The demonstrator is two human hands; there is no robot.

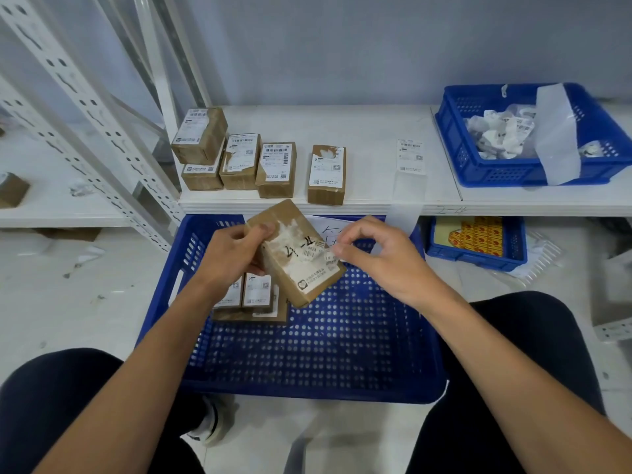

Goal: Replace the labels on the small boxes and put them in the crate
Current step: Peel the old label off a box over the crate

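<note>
Brown cardboard sits in the person's grip: a small box held tilted above the blue crate, which stands on the floor between their knees. The left hand is clamped on the box's upper end, thumb on the top face and fingers curled underneath. The right hand pinches a label scrap between thumb and forefinger at the box's right edge. The scrap is lifted off the face, and the rest of that face is white torn paper with dark handwriting. In the crate's far left part lie labelled boxes, side by side and partly hidden by the left wrist. On the white shelf behind the crate is a cluster of boxes, one stacked on another at the left, with a single box just apart to the right. A loose label lies flat further right. A blue basket on the shelf's right end holds crumpled paper. Under the shelf a smaller basket holds a yellow sheet.
</note>
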